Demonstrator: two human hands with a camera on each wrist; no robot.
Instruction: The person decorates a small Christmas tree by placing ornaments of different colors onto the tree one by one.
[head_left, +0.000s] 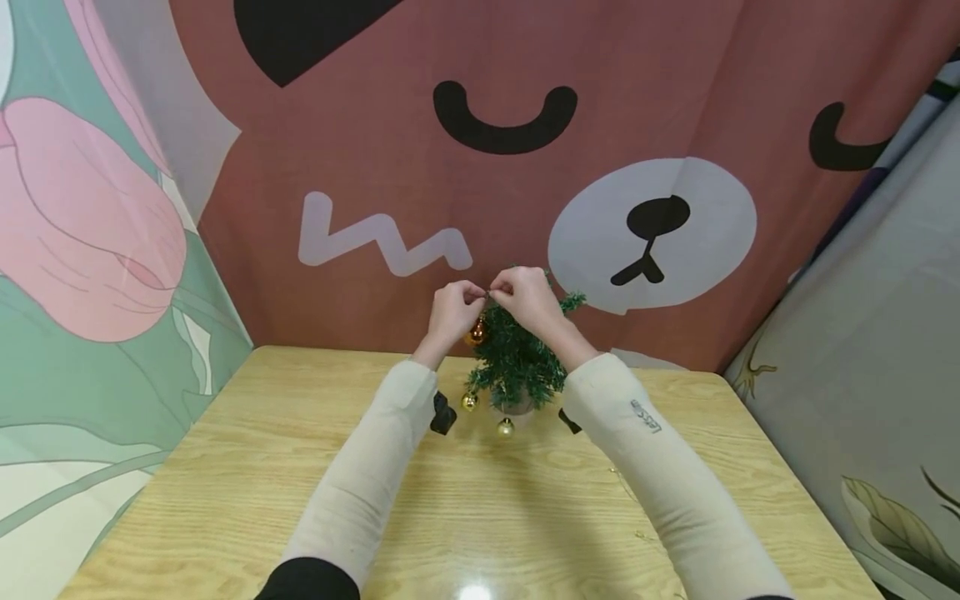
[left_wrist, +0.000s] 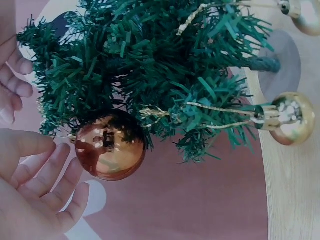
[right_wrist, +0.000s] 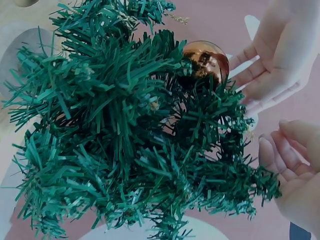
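Observation:
A small green artificial Christmas tree (head_left: 517, 358) stands in front of both hands. At its upper left side, my left hand (head_left: 453, 312) pinches a thin gold cord beside the cap of a shiny copper-orange bauble (left_wrist: 111, 145). Close by, the fingertips of my right hand (head_left: 528, 300) come together on the same cord near the treetop; in the right wrist view this pinch is partly hidden. The copper bauble rests against the branches. Lower on the tree, a gold bauble (head_left: 469, 402) hangs by its gold loop, and another gold bauble (head_left: 506, 427) shows at the front.
The tree's round grey base (left_wrist: 282, 85) stands toward the back of a wooden table (head_left: 315, 467). Thin gold cords (head_left: 622, 479) lie on the tabletop near the right sleeve. Behind the table hangs a brown curtain (head_left: 360, 308) with a bear print; printed fabric flanks both sides.

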